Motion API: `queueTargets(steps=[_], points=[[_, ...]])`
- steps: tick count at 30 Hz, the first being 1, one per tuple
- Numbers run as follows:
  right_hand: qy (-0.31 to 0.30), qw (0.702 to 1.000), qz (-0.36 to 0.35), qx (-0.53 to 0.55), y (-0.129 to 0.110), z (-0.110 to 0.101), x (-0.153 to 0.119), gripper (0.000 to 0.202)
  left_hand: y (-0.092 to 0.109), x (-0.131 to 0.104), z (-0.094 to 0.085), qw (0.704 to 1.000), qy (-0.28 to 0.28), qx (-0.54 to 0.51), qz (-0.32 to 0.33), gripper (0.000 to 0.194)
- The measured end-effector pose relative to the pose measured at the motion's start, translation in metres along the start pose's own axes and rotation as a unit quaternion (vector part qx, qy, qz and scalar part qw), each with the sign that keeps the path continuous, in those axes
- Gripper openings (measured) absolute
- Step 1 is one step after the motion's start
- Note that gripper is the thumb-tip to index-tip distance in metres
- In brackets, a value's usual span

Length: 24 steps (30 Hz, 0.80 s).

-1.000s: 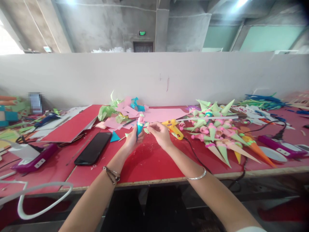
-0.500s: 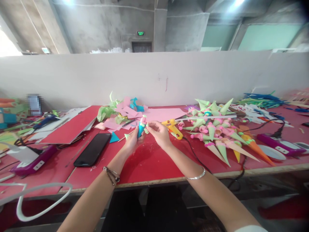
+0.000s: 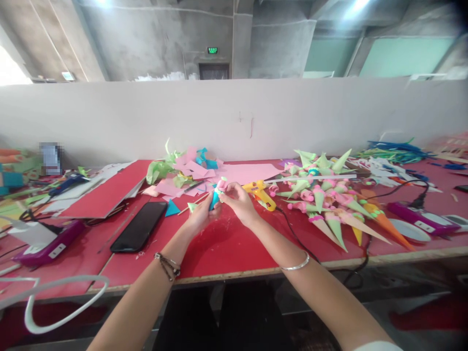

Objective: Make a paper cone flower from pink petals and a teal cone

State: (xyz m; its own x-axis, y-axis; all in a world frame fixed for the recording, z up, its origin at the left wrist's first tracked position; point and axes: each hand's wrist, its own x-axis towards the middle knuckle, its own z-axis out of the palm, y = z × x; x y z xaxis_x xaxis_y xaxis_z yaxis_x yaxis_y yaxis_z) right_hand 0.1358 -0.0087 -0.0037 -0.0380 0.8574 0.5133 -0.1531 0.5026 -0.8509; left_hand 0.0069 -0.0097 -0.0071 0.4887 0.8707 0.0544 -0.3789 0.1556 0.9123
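Note:
A small blue paper cone figure (image 3: pixel 214 200) with a pink and pale green top is held up over the red table. Around its blue lower part, the fingers of my left hand (image 3: pixel 201 214) are closed. The fingertips of my right hand (image 3: pixel 239 202) pinch at the figure's pink top from the right side. Just right of my right hand lies a yellow glue gun (image 3: pixel 260 194). A blue paper triangle (image 3: pixel 172 208) rests to the left of my left hand, and a black phone (image 3: pixel 139 227) lies farther left.
Many finished paper cones (image 3: pixel 329 204) are heaped on the right. Paper scraps (image 3: pixel 193 168) lie behind my hands. A red board (image 3: pixel 109 190) sits at the left. Purple power strips (image 3: pixel 420 218) with cables stand on both sides. A pale partition (image 3: pixel 175 117) rises behind.
The figure's top has tilted to the right, toward my right hand. My right fingers have shifted slightly on it. Both hands otherwise keep nearly the same place.

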Motion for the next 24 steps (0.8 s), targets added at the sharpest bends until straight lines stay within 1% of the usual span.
queueTargets(steps=[2,5,7,11,20,24], points=[[-0.015,0.999,0.024,0.036,0.003,0.000,0.001,0.026,0.000,0.000,0.000,1.000,-0.012,-0.004,-0.006,0.044],[-0.024,0.997,0.035,0.066,0.004,0.000,0.002,0.035,0.000,0.000,-0.001,0.999,-0.030,-0.007,-0.018,0.044],[-0.046,0.993,0.046,0.098,0.003,0.001,0.002,0.040,0.000,0.000,-0.001,0.999,-0.042,-0.009,-0.025,0.045],[-0.104,0.978,0.091,0.159,-0.001,0.002,0.001,0.033,0.001,-0.001,0.000,0.997,-0.064,-0.013,-0.038,0.046],[-0.116,0.965,0.118,0.205,-0.006,0.001,-0.001,0.026,0.005,-0.006,0.004,0.996,-0.074,-0.016,-0.049,0.047],[-0.124,0.959,0.122,0.225,-0.004,0.001,0.000,0.031,0.005,-0.005,0.005,0.996,-0.072,-0.012,-0.047,0.047]])
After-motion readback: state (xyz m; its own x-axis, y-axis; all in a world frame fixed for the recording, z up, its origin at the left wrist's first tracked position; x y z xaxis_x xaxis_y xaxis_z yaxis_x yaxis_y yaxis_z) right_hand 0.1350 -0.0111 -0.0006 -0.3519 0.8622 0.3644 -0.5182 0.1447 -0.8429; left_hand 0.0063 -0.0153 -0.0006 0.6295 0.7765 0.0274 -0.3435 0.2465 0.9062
